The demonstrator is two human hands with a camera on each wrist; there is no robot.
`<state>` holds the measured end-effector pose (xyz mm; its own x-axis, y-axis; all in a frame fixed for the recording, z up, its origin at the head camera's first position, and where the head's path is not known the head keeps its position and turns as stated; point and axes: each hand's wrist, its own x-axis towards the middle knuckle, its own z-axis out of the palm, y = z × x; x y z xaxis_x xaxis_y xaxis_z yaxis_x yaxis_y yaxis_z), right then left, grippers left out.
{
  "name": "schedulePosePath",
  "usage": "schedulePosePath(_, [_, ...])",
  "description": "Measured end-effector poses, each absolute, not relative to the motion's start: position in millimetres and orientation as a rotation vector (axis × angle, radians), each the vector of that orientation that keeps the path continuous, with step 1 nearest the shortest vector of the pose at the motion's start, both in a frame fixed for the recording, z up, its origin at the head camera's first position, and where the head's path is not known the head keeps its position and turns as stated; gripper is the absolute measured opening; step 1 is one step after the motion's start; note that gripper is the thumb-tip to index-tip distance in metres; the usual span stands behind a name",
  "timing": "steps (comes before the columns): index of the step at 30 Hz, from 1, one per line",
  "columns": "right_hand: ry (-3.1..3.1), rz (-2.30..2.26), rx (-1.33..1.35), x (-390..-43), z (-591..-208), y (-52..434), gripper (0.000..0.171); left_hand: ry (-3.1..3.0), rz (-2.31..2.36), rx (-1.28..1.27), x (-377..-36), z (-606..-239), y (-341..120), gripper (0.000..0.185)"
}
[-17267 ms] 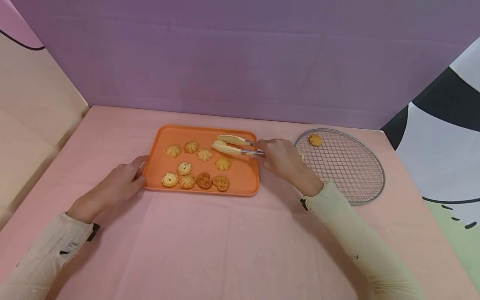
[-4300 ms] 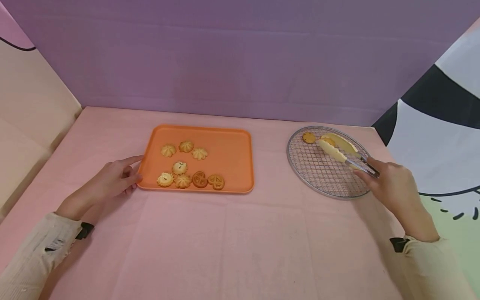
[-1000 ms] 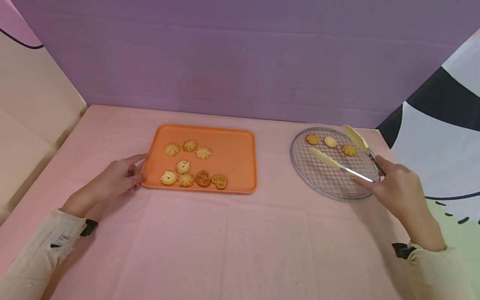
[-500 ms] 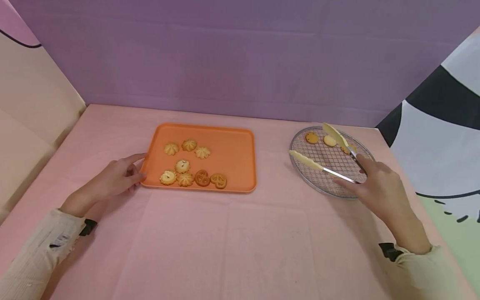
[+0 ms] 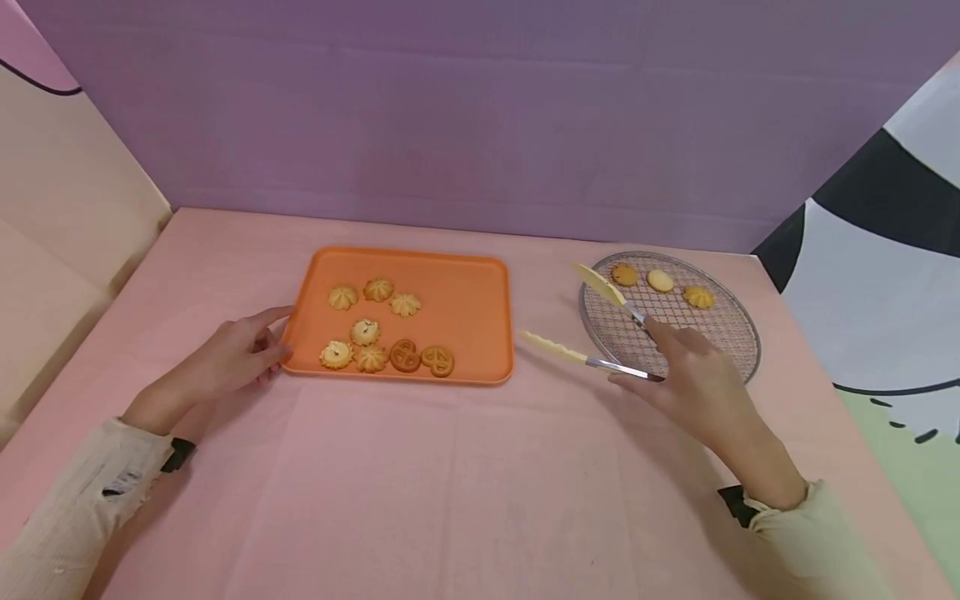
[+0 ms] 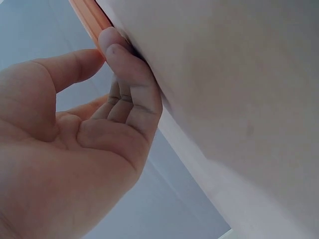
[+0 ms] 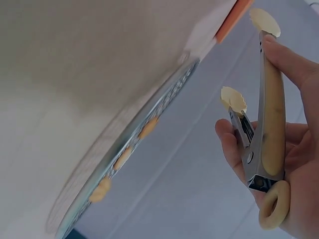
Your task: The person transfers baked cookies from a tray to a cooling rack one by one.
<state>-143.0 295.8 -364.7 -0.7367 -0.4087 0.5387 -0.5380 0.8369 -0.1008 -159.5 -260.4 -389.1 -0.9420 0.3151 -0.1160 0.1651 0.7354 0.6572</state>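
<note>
two tong [image 5: 592, 333] arms spread, right hand [image 5: 693, 392] fingers [image 7: 286, 59] gripping handle, left hand [image 5: 228, 362] touching tray [image 5: 480, 308]

**Tongs spread, empty, between tray and rack**

Tongs [image 5: 592, 333]: metal arms w/ cream scalloped tips, spread apart, nothing between them, held above the table btwn orange tray [image 5: 480, 287] and round wire rack [image 5: 720, 333], tips toward the tray. Tray: 8 cookies, left half. Rack: 3 cookies in a row at far edge.

No readable text, label or number shows.
</note>
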Motion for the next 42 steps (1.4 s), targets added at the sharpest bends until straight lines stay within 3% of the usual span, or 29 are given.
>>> schedulePosePath(29, [-2.569, 0.320, 0.998, -159, -357, 208, 0.080, 2.744, 0.992, 0.424, -159, -389, -260, 0.060])
schedulePosePath(42, [-2.770, 0.266, 0.970, -164, -349, 193, 0.076, 2.749, 0.998, 0.438, -158, -390, -260, 0.060])
